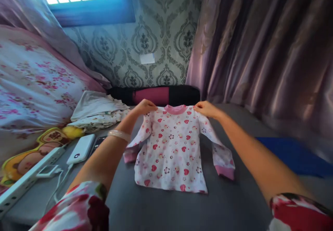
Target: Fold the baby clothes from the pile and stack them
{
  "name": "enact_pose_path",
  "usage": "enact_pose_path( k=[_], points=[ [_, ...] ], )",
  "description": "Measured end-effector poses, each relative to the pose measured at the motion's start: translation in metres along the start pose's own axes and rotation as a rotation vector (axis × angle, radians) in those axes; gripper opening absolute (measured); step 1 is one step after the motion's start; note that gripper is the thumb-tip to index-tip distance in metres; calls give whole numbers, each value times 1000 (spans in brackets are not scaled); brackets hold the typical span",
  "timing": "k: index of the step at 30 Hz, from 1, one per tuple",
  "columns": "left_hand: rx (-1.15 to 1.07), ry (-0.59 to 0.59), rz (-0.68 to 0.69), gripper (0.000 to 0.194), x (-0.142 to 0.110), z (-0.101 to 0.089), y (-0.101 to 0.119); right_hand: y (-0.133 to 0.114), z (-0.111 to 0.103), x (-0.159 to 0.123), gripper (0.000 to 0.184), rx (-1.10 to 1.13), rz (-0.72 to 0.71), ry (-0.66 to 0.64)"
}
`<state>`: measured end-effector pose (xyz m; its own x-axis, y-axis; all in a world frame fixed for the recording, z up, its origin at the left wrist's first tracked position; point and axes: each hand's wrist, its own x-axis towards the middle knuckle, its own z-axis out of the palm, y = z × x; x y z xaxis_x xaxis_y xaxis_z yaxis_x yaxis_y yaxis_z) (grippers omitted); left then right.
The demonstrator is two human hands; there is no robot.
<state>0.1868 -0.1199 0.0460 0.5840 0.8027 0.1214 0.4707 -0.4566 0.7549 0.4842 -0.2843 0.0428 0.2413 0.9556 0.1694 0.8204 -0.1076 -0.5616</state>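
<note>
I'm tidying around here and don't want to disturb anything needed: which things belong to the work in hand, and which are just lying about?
In hand:
printed shirt, spread flat
left hand and right hand, gripping its shoulders

Lying about:
cloth pile
yellow cushion
power strip
white device with cable
blue sheet
black and pink bundle

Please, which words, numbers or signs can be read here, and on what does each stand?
"00", apparently: dark phone, partly hidden.
Yellow cushion: lettering too blurred to read.
White power bank: display too small to read.
Shirt: printed hearts and flowers, no readable words.
</note>
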Motion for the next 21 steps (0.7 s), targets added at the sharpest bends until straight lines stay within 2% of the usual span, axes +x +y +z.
enact_pose_path(
  k=[2,5,9,14,21],
  points=[
    [153,49,-46,16,4,32,-21,13,30,-2,22,-144,8,25],
    [454,155,-16,16,3,73,-43,28,70,-10,25,-321,64,70],
    [639,240,-2,31,0,109,-61,42,106,-18,34,-476,69,97],
    [665,231,66,34,6,126,-81,51,125,-13,38,-604,48,109],
    [851,190,183,34,19,123,-105,64,131,9,37,-675,53,73]
  ],
)
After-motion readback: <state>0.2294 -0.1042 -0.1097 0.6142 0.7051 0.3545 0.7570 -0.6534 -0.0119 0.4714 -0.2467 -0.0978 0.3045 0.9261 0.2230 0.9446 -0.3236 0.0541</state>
